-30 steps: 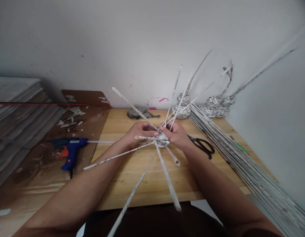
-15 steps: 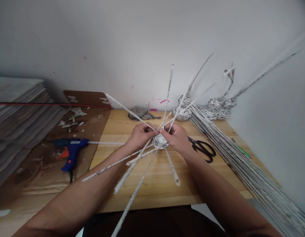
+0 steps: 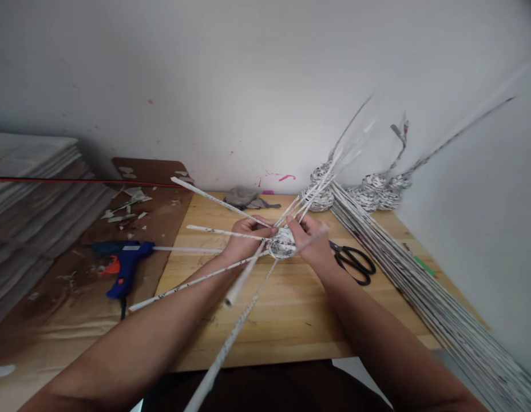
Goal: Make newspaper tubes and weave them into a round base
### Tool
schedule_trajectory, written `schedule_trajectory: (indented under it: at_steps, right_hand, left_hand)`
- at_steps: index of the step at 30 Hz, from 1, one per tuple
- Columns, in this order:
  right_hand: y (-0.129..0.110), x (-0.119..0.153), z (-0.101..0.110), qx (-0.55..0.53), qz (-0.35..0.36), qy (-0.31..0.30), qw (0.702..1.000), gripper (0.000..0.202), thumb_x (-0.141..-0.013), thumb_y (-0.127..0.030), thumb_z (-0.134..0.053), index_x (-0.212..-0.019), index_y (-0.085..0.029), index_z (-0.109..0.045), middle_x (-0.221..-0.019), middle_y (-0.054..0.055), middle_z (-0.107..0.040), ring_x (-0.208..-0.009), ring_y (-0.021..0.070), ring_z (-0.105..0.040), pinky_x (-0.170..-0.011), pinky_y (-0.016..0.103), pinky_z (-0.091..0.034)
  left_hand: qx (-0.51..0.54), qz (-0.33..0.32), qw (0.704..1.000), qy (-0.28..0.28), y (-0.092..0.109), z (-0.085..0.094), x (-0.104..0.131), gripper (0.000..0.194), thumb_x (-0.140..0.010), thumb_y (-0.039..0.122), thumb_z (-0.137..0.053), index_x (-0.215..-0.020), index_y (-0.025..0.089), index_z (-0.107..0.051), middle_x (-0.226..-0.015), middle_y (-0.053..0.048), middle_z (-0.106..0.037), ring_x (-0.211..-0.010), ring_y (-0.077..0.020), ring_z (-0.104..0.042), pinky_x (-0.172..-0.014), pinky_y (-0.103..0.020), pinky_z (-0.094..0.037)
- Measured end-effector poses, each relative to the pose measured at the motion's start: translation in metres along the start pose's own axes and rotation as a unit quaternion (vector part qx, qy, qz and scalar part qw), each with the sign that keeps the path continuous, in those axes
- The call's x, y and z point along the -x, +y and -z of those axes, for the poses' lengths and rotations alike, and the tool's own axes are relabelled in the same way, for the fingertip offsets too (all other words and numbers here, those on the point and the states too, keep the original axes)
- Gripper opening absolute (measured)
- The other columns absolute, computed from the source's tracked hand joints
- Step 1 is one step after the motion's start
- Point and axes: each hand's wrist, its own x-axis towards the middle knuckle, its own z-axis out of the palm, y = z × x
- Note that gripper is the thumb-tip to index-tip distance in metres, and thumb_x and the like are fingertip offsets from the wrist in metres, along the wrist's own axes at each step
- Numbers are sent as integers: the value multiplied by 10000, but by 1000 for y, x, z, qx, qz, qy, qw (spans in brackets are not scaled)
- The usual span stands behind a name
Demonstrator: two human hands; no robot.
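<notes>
A small round woven piece of rolled newspaper (image 3: 282, 243) is between my hands over the wooden board, with several long paper tubes sticking out around it. My left hand (image 3: 248, 234) is closed on its left side, thumb and fingers pinching near the base of the tubes. On the right, my right hand (image 3: 308, 237) is closed round paper tubes that slant up and away to the right. One long tube (image 3: 237, 332) points down toward me. Some tubes by my right hand are blurred.
A blue glue gun (image 3: 129, 266) lies on the cardboard at left, beside stacked newspapers (image 3: 38, 217). Black scissors (image 3: 355, 264), a bundle of paper tubes (image 3: 403, 266) and woven pieces (image 3: 364, 197) are at right. A grey cloth (image 3: 242, 197) lies at the board's back.
The woven piece has turned, and its tubes point in new directions. My right hand has moved slightly right, its thumb away from my left thumb, and more tubes are gathered by it.
</notes>
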Motion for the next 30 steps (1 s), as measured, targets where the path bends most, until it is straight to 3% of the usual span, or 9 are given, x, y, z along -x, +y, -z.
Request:
schedule_trajectory:
  at_steps: [5, 14, 21, 30]
  right_hand:
    - [0, 0, -2, -51, 10, 1, 999, 333, -817, -496, -671, -693, -205, -568, -589, -17, -564, -539, 134, -497, -505, 255, -377]
    - [-5, 0, -2, -125, -40, -25, 991, 268, -749, -438, -739, -750, -177, -678, -666, 24, -677, -585, 159, -593, -557, 282, -472]
    - [-19, 2, -1, -216, -47, 56, 974, 255, -756, -415, -733, -841, -208, -611, -705, 4, -660, -616, 156, -615, -536, 270, -522]
    - [-12, 7, -2, -86, 56, -19, 995, 274, -879, -387, -622, -1077, -225, -719, -963, 66, -742, -745, 194, -678, -676, 318, -543]
  left_hand:
    - [-29, -32, 999, 8, 0, 1, 0, 235, -496, 225, -867, -649, 140, -711, -576, -20, -669, -503, -125, -547, -530, -277, -440]
    - [-18, -47, 998, 29, 1, -2, 0, 167, -498, 187, -837, -623, 170, -728, -589, -15, -689, -519, -137, -571, -556, -293, -488]
    - [-38, -63, 996, 58, -3, 3, -5, 137, -549, 198, -799, -659, 164, -725, -581, 7, -670, -528, -139, -590, -559, -268, -486]
    - [-72, -86, 992, 50, -6, 7, -7, 78, -566, 155, -756, -633, 168, -720, -590, 1, -682, -537, -147, -592, -580, -274, -489]
